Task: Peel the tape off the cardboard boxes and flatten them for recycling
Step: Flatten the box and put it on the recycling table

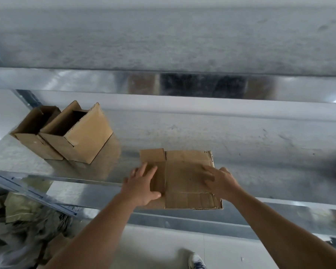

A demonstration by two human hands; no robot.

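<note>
flattened box (186, 171) lies flat on the shiny metal shelf (270, 171), roughly mid-shelf, with its near edge projecting past the shelf's front lip toward the person. its far edge sits well short of the back wall (241, 133), leaving a bare band of shelf behind it. a narrower flap at its left side runs alongside the main panel, and the near right corner looks ragged. left hand (142, 185) rests palm-down on that left flap, fingers straight and together, thumb spread along the near edge; it presses and grips nothing. right hand (220, 181) lies on the right part of the main panel, fingers spread and roughly straight, also pressing flat with nothing held; this hand is slightly blurred. both forearms reach in from below, apart from each other. two upright boxes stand at the left end of the shelf, touching side by side: the nearer open box (81, 138) with flaps raised, and the smaller open box (34, 136) to its left. bare shelf separates them from the flattened box. right of the flattened box the shelf surface is open out to the frame's edge. below the shelf at lower left, a blue rail (37, 193) slants over a blurred heap of cardboard scraps (19, 208). a shoe (197, 262) shows on the pale floor at the bottom edge.
</note>
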